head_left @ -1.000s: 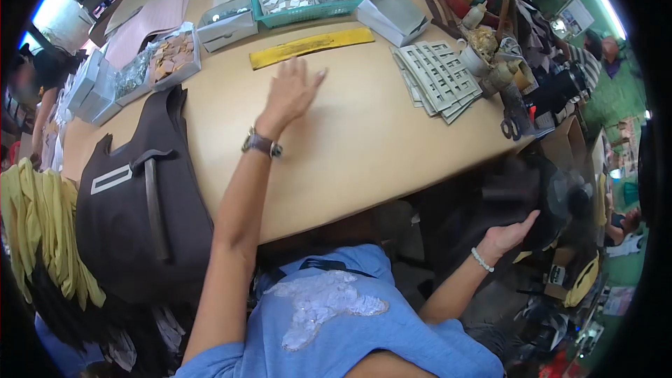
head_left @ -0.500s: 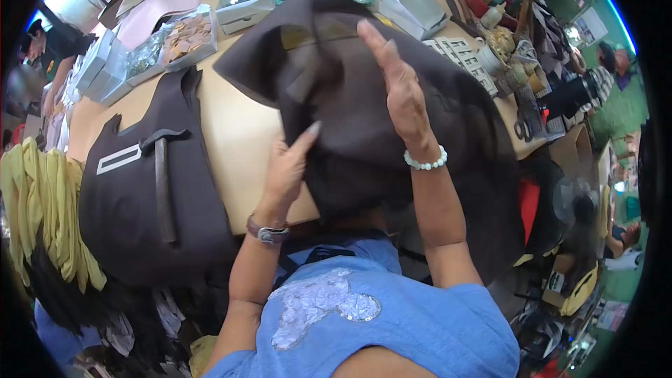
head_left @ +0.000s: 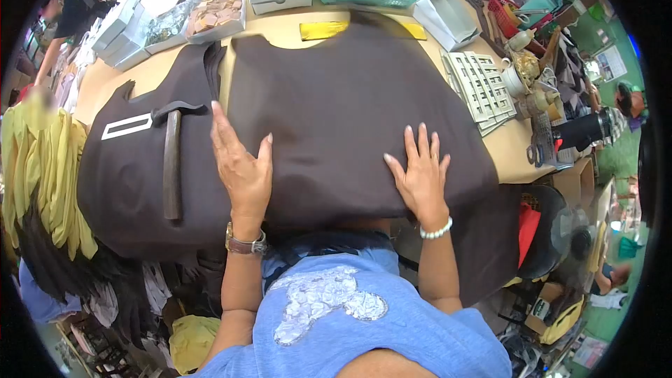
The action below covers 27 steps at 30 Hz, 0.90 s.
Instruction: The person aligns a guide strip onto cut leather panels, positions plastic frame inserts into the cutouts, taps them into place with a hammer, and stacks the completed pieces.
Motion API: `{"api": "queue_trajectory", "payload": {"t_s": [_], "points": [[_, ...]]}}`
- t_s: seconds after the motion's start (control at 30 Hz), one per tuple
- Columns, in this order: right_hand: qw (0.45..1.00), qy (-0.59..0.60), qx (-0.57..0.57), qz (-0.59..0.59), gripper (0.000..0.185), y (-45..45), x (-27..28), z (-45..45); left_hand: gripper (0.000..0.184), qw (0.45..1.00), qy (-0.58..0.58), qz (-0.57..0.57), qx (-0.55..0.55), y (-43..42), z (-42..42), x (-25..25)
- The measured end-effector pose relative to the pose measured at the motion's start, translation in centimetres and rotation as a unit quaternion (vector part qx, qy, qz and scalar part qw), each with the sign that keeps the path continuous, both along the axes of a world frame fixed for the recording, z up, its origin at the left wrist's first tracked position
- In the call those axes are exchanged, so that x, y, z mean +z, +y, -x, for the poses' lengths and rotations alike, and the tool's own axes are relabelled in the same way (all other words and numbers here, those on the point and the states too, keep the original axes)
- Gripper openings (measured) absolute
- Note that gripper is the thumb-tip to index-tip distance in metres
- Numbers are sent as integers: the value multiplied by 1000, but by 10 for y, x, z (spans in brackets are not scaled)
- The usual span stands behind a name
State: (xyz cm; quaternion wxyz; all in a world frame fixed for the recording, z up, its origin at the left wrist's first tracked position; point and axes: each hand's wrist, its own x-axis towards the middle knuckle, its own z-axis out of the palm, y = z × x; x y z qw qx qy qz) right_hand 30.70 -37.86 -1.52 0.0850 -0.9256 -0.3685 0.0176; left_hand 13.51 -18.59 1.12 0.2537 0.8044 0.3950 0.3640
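Two bare hands are down at the dark brown, smooth, leather-like sheet [head_left: 336,112], and from my end that's a big change! Half a second ago the sheet was a blurred, billowing fold in the air; now I see it spread almost flat across the pale tan surface [head_left: 509,147], with its near edge at the person's waist. Only the far tip blurs, up by the flat yellow strip [head_left: 322,31]. That strip was mostly hidden before; now a piece shows on each side of the tip.

The right hand [head_left: 423,178], raised edge-on a moment ago, has come down, fingers fanned wide over the sheet, gripping nothing. The left hand [head_left: 241,175] is at the sheet's left edge, fingers straight and thumb spread wide, nothing in its grasp; I can't tell how firmly it touches.

On my right, the stack of off-white cards with cut-out slots [head_left: 483,87], partly covered before, is out in full view just beside the sheet. Over on the left, no shift: the dark brown stack of cut pieces [head_left: 126,175] carries the dark-headed hammer with a worn wooden handle [head_left: 172,161] and the white rectangular frame [head_left: 149,122], just as earlier.
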Motion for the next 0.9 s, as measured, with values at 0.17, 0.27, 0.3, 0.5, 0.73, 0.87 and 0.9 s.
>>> {"api": "queue_trajectory", "payload": {"t_s": [0.17,0.27,0.3,0.5,0.73,0.87,0.9], "points": [[998,11,-66,4,66,-36,0,46,78,966,172,-163,-103,-27,-25,3],[996,17,-71,43,63,-46,17,49,71,947,201,-104,-230,-48,-39,-31],[997,-3,-63,32,60,-45,23,43,72,936,228,-95,-249,-52,-39,-46],[996,-73,5,-60,56,11,31,-25,69,930,227,-98,-272,-64,-23,-49],[998,-44,47,-18,67,87,-7,-97,64,903,299,-69,-301,-63,-27,-14],[998,-21,43,27,68,87,-23,-103,64,914,247,-126,-297,-49,-67,-11],[998,-18,41,32,69,84,-21,-102,66,921,215,-134,-296,-48,-78,-21]]}}
